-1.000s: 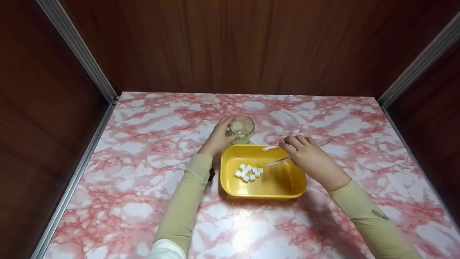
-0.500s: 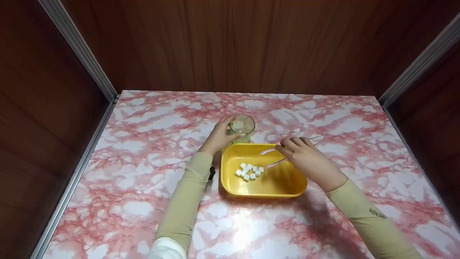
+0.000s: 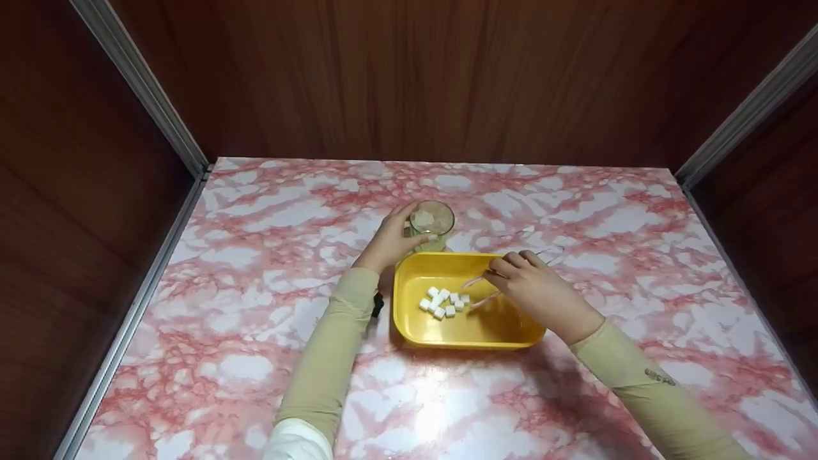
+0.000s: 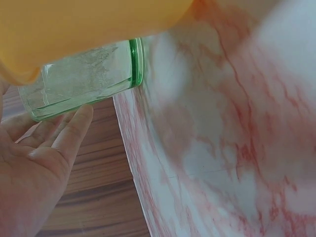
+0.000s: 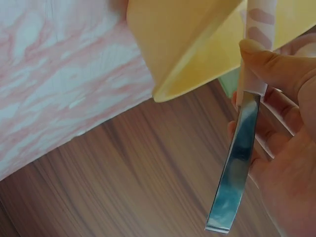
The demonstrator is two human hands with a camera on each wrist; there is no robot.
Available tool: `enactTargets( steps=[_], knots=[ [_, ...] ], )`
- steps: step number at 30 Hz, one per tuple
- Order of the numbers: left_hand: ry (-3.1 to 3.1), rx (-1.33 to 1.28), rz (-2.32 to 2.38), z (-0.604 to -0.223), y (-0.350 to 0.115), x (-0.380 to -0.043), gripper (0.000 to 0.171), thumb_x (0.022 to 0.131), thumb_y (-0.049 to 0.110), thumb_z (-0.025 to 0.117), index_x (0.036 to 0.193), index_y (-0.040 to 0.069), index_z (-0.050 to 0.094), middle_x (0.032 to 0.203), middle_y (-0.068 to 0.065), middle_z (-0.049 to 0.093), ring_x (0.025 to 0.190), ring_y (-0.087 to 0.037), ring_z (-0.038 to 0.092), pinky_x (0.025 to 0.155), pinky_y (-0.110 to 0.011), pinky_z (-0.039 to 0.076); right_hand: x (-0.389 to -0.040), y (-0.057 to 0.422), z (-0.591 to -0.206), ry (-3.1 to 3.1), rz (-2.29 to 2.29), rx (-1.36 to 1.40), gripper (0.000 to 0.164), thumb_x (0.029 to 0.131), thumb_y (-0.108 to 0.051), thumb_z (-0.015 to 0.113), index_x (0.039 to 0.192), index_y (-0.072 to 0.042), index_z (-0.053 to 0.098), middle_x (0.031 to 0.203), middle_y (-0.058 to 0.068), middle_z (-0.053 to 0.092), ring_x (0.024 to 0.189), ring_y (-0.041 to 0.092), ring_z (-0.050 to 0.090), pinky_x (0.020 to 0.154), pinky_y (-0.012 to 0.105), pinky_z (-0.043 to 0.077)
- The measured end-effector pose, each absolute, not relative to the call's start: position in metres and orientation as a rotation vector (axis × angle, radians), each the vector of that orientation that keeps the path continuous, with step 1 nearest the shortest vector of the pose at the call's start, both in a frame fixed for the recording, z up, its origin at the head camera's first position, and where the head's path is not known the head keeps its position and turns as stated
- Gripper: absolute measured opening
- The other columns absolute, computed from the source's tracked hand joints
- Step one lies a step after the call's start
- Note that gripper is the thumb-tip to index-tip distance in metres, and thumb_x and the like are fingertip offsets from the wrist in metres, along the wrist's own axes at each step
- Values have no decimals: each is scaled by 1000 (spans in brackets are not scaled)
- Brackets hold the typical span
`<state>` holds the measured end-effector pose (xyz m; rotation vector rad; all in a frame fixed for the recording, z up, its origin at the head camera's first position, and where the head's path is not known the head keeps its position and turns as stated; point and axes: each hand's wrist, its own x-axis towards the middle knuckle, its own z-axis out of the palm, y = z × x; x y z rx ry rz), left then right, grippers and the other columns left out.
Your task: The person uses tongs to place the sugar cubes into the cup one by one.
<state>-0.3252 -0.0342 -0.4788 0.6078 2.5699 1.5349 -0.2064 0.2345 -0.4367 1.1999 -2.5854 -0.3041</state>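
My left hand holds a greenish clear glass, which stands just behind the yellow tub; thumb on the near side, other fingers around the far left. Something pale shows inside its rim. In the left wrist view the fingers lie along the glass. My right hand grips a pair of tongs with a shiny metal bend and pink-and-white arms. Their two tips are spread and point down into the tub, right beside several small white cubes grouped in its left half.
The tub's raised wall rings the cubes and stands between them and the glass. A red-and-white marbled tabletop lies beneath everything. Dark wood panels enclose the back and sides, with metal strips at the corners.
My right hand has moved left and down over the tub, bringing the tongs' tips closer to the cubes. The left hand and the glass keep their place.
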Motion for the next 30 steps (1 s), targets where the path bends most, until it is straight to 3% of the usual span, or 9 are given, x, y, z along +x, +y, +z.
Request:
enactTargets(
  steps=[13,30],
  knots=[
    [2551,627,1565,-478,-35,-325,78,86,29,72,150,11,32,148,-14,33,127,-33,43,98,-31,42,-210,232,-444,-2614,-318,1183,34,81,2,72,114,-7,69,110,7,55,102,26,51,86,41,42],
    [2569,592,1537,-478,-34,-324,78,86,28,72,150,9,32,149,-11,34,128,-23,41,99,-29,41,-212,231,-450,-2578,-269,1187,26,79,0,73,104,-8,71,102,4,54,93,25,49,83,41,41]
  ],
)
